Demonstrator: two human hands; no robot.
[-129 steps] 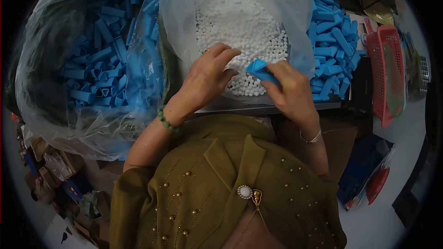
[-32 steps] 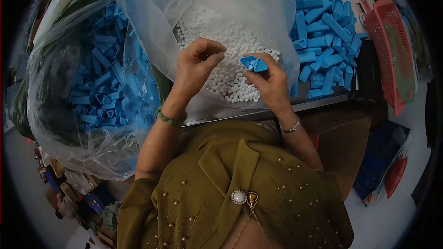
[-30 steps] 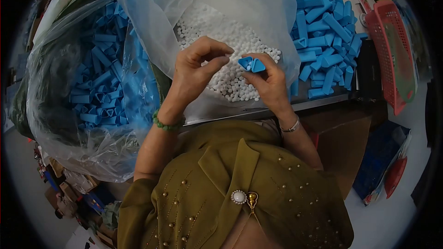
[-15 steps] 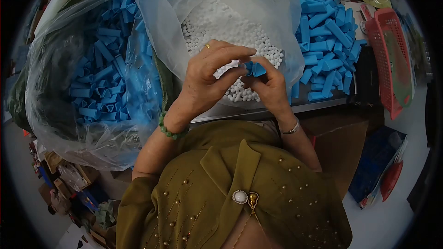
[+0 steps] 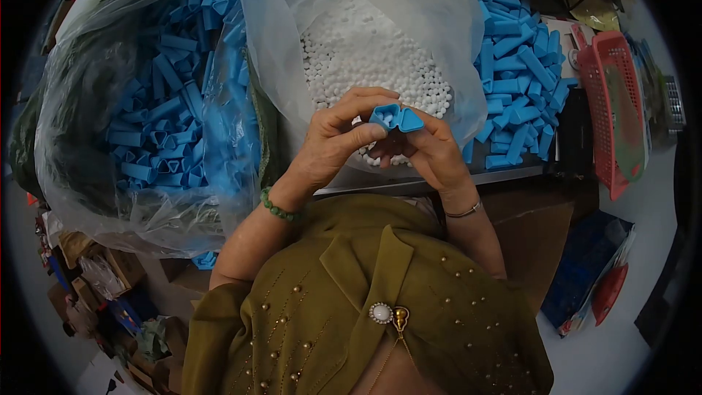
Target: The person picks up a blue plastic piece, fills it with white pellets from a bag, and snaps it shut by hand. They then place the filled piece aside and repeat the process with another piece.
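Between my hands is a small blue triangular tube (image 5: 385,115), its open end facing up with white balls inside. A blue triangular cap (image 5: 410,121) stands open beside that end, on the right. My left hand (image 5: 340,132) pinches the tube between thumb and fingers. My right hand (image 5: 439,150) closes around the cap side from the right; some of its fingers are hidden beneath. Just behind the hands, many small white balls (image 5: 365,51) lie in a clear plastic bag (image 5: 274,7).
At left, a large clear bag (image 5: 80,197) holds many blue triangular tubes (image 5: 170,73). More blue tubes (image 5: 523,66) are heaped at right, near a pink basket (image 5: 607,113). The metal table edge (image 5: 504,175) runs just in front of my body.
The tube has turned so its open end now faces me, showing white balls inside. My left hand has shifted slightly right and down, and my right hand slightly down.
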